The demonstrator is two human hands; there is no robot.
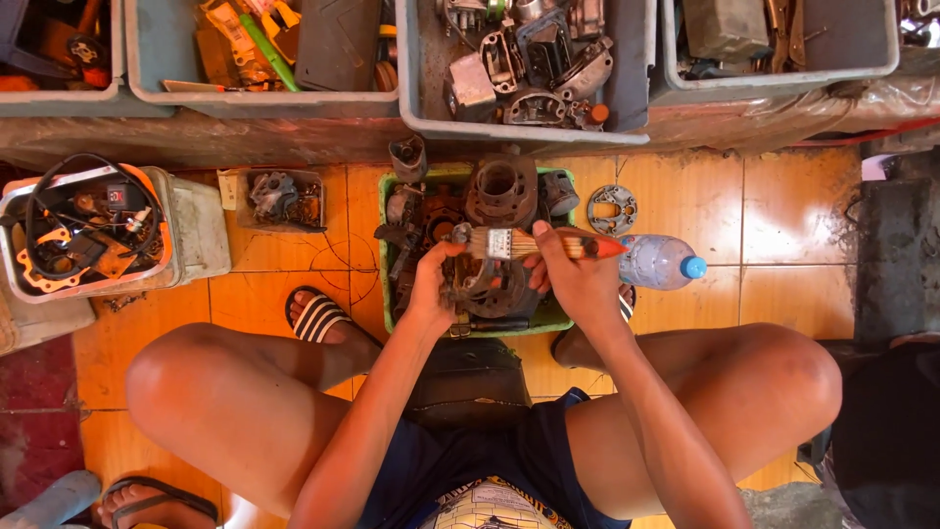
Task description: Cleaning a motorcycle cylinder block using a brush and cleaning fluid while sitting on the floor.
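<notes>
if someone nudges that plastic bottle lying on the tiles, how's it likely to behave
The clear bottle lies on its side on smooth tiles, so it would probably roll. It looks thin-walled, likely light and squashy. Its blue cap seems on, so spilling seems unlikely.

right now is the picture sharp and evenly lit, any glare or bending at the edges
Head view: warm, strong light; glare on the glossy orange floor tiles and clear plastic water bottle; the wooden-handled paintbrush in the right hand is sharp; the grey plastic bins bow from wide-angle distortion; the lower right corner sits in dark shadow.
</notes>
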